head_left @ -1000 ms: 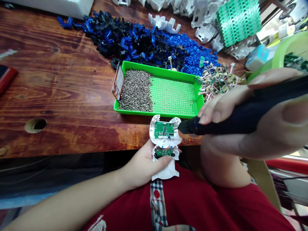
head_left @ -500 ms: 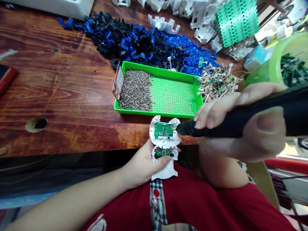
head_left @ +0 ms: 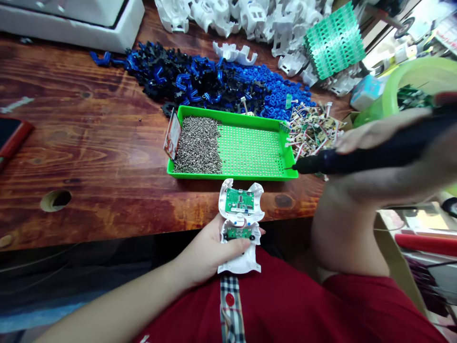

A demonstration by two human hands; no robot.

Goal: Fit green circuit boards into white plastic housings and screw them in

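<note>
My left hand (head_left: 210,252) grips a white plastic shell (head_left: 240,224) at the table's front edge, thumb across its lower half. Two small green circuit boards sit in the shell, one above (head_left: 240,200) and one below (head_left: 238,233). My right hand (head_left: 396,162) is wrapped round a black electric screwdriver (head_left: 360,156). Its tip points left at the right front corner of a green tray (head_left: 289,159). A heap of silver screws (head_left: 198,145) fills the tray's left half.
Behind the tray lie piles of blue and black plastic parts (head_left: 214,85), white shells (head_left: 250,19), a stack of green grids (head_left: 333,43) and loose wired boards (head_left: 312,128). A green tub (head_left: 410,81) stands at right. A hole (head_left: 55,200) is in the wooden table.
My right hand lifted the screwdriver off the upper circuit board and swung its tip up and right to the tray's corner. The left hand and shell stayed almost still.
</note>
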